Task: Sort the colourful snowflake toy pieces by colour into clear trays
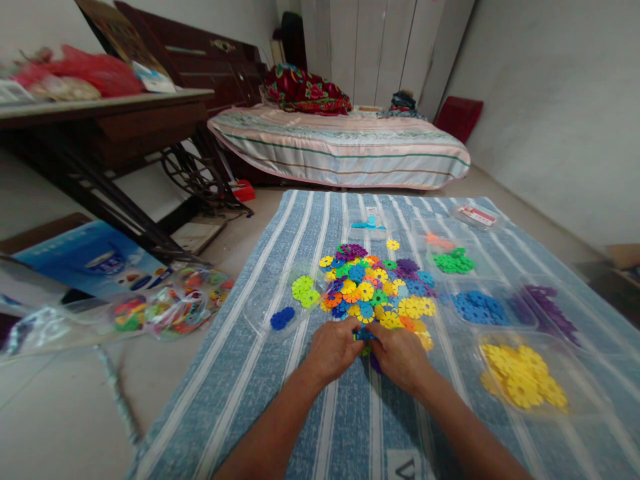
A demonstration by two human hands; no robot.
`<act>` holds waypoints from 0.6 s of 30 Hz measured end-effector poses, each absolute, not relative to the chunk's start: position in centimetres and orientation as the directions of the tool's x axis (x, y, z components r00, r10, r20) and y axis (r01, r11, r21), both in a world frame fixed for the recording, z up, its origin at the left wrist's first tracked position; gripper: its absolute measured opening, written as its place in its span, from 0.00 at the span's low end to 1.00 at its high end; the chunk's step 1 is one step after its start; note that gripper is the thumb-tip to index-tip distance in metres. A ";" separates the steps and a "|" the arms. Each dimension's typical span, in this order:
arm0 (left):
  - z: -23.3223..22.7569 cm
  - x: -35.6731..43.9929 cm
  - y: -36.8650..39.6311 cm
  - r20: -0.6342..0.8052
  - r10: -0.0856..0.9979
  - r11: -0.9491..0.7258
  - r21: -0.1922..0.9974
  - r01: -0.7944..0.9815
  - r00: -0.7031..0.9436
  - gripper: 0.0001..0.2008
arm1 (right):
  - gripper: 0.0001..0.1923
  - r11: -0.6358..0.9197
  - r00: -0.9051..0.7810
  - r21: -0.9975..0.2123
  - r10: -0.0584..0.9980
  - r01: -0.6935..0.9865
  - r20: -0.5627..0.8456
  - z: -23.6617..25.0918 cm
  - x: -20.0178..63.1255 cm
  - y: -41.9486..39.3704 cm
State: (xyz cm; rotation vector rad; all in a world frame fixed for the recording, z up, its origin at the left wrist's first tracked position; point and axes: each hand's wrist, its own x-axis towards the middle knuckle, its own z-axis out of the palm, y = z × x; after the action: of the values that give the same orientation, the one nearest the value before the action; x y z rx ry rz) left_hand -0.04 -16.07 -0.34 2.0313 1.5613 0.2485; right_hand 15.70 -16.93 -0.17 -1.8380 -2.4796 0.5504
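At the near edge of a mixed pile of flower-shaped plastic discs (367,291), my two hands meet with their fingertips almost touching. My left hand (334,347) is closed in a pinch, and my right hand (403,353) is closed opposite it. Between the fingertips shows a blue flower-shaped disc (367,335), partly hidden by the fingers. A purple disc (375,364) peeks out below the right fingers. Yellow, orange, green, purple and blue discs make up the pile.
Clear plastic boxes surround the pile: one with yellow discs (525,377), others with blue discs (480,308), purple discs (553,313) and green discs (453,261). At left, a clear box (257,310) holds lime and dark blue discs. A striped cloth (280,247) lies underneath.
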 end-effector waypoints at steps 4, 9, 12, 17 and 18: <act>-0.3 0.0 -16.0 -0.195 0.925 -0.162 0.577 0.801 0.327 0.05 | 0.14 0.227 -0.301 -0.337 0.936 0.914 -0.184 -0.2 15.8 -16.9; -0.3 0.1 -16.0 -0.198 0.919 -0.153 0.619 0.770 0.342 0.02 | 0.10 0.161 -0.258 -0.450 0.953 0.878 -0.161 -0.5 16.0 -16.7; -0.5 0.0 -16.1 -0.170 0.923 -0.162 0.642 0.749 0.345 0.04 | 0.08 0.132 -0.244 -0.529 0.958 0.839 -0.148 -0.8 16.0 -16.5; -0.9 -0.2 -16.0 -0.171 0.912 -0.182 0.644 0.743 0.372 0.03 | 0.05 0.127 -0.270 -0.609 0.952 0.783 -0.148 -1.1 16.0 -16.5; -1.0 -0.3 -16.0 -0.169 0.911 -0.185 0.648 0.739 0.376 0.03 | 0.05 0.128 -0.276 -0.622 0.950 0.773 -0.147 -1.2 16.0 -16.5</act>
State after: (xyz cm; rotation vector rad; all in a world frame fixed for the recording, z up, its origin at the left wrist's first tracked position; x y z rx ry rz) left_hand -0.32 -16.01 -0.98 1.9799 1.4180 0.3348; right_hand 16.03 -16.53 -1.18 -1.6844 -2.1248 0.8865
